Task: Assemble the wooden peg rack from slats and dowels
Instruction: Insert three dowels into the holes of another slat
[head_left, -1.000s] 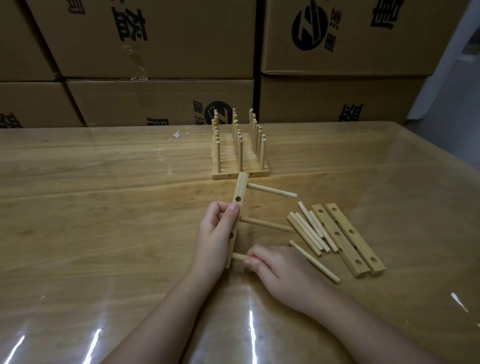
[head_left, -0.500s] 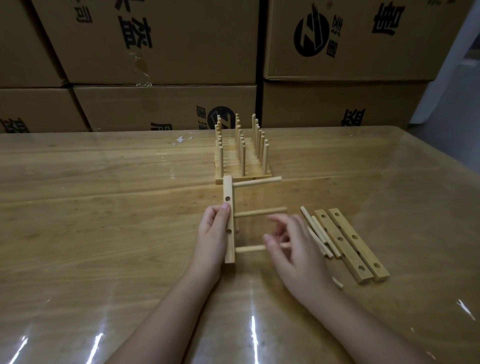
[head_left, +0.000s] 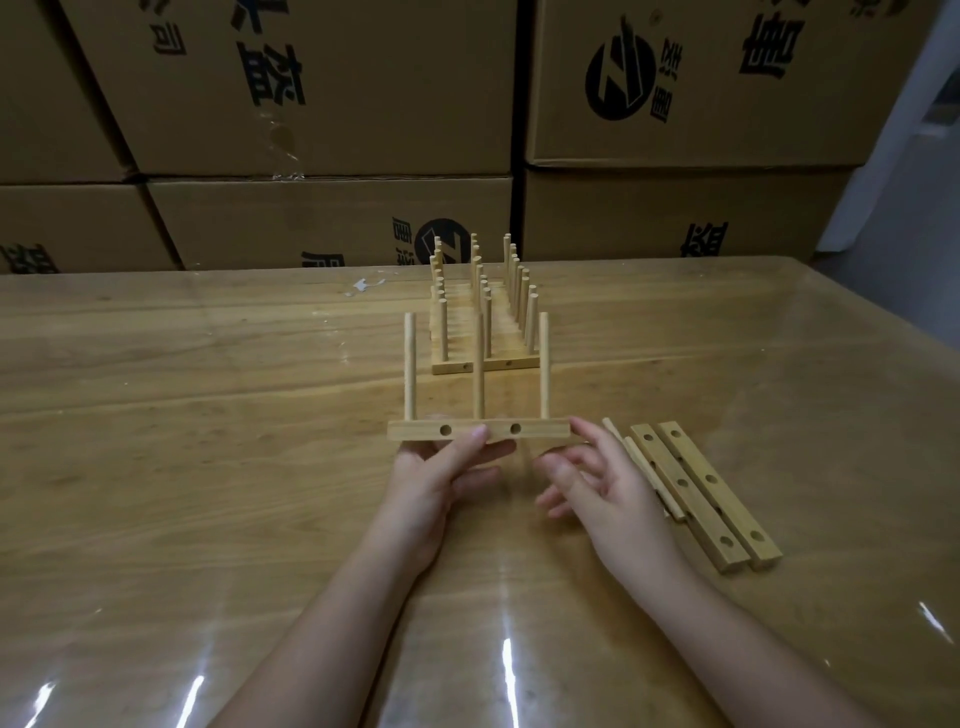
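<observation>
Currently the left hand (head_left: 441, 473) is gripping one slat (head_left: 540, 429) at the centre of the frame. Its fingers (head_left: 470, 439) are pinching the slat, thumb on the near face and the others underneath. The right hand (head_left: 597, 483) is holding nothing. Its fingers (head_left: 582, 428) are spreading loosely, with one tip sitting just beside the slat's right end; contact cannot be confirmed.

Status of the held part:
- One slat is lying level, raised off the table (head_left: 208, 415).
- Three dowels (head_left: 479, 364) are standing upright in it, one near each end and one in the middle.
- Two side holes are showing empty on its near face.

This sub-assembly is judged complete as a single row. Joining it to the other rows is judged outstanding.

Parts waiting at centre right:
- Two loose slats (head_left: 680, 493) are lying side by side and touching, with no dowels in them.
- Loose dowels (head_left: 654, 480) are lying just left of those slats. At least two are showing; the right hand is hiding the rest, so the full count cannot be told.

Beyond the held part, one finished rack (head_left: 524, 362) is standing at upper centre with three rows of pegs. The number of pegs per row is too crowded to count. Six cardboard boxes (head_left: 311, 78) are showing in part across the top of the frame, stacked in two tiers.
</observation>
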